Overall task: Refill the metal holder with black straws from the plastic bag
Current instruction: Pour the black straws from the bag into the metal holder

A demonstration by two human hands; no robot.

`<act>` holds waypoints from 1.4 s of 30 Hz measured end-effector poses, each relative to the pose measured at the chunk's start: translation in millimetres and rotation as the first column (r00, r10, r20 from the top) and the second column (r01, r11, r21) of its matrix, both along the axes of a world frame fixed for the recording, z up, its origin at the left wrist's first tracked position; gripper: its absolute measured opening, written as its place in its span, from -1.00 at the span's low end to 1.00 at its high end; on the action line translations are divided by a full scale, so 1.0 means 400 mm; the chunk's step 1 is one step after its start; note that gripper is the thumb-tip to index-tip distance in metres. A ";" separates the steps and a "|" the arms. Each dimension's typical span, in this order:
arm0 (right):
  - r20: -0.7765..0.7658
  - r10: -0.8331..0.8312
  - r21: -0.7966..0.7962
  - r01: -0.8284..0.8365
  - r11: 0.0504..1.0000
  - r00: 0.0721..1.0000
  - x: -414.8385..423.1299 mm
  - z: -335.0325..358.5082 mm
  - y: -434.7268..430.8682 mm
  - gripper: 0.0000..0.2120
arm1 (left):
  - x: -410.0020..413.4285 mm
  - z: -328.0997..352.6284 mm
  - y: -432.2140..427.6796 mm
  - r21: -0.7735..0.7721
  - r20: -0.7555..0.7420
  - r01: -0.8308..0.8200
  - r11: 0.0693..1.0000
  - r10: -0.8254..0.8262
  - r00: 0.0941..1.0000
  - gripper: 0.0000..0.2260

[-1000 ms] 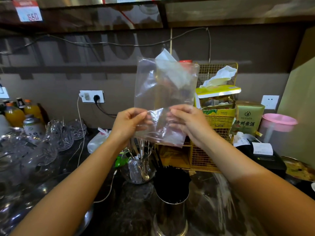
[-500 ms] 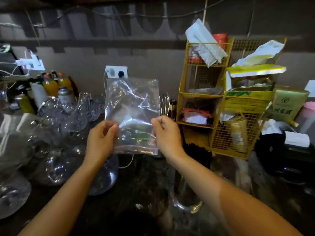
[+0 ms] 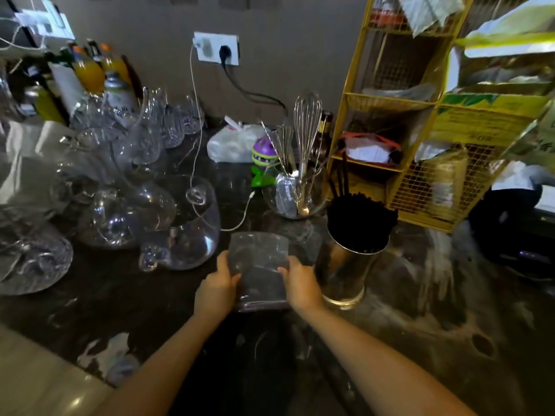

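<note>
A clear plastic bag [image 3: 258, 265] with no straws visible inside is held low over the dark counter. My left hand [image 3: 214, 291] grips its left edge and my right hand [image 3: 303, 288] grips its right edge. Just right of my right hand stands the shiny metal holder [image 3: 345, 274], packed with black straws [image 3: 359, 223] that stick up above its rim.
Glass jugs and goblets [image 3: 180, 223] crowd the counter to the left. A glass bowl with a whisk [image 3: 306, 136] and spoons sits behind the bag, beside a white cable [image 3: 240, 220]. A yellow wire rack [image 3: 420, 145] stands behind the holder. Bottles [image 3: 90, 70] line the back left.
Both hands have brought the bag down from chest height to just above the counter, next to the holder. The view has tilted downward.
</note>
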State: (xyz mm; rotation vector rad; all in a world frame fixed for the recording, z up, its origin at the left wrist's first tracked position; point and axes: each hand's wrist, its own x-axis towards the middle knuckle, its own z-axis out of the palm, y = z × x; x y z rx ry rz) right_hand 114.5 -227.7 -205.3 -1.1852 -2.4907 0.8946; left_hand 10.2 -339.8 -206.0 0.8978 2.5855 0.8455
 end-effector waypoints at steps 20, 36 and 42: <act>0.490 0.389 0.101 -0.494 0.864 0.780 0.057 -0.083 0.011 -0.40 | -0.015 -0.047 0.030 -0.327 -0.186 0.323 0.888 -0.396 0.899 -0.60; -0.488 0.184 0.081 -0.166 0.983 0.853 0.188 0.411 0.036 -0.88 | 0.041 0.330 0.218 0.528 0.041 0.385 0.757 -0.475 0.879 -0.68; -0.473 0.016 0.013 -0.011 1.000 0.881 0.204 0.467 0.168 -0.85 | 0.048 0.409 0.276 0.653 0.240 0.209 0.727 -0.462 0.854 -0.79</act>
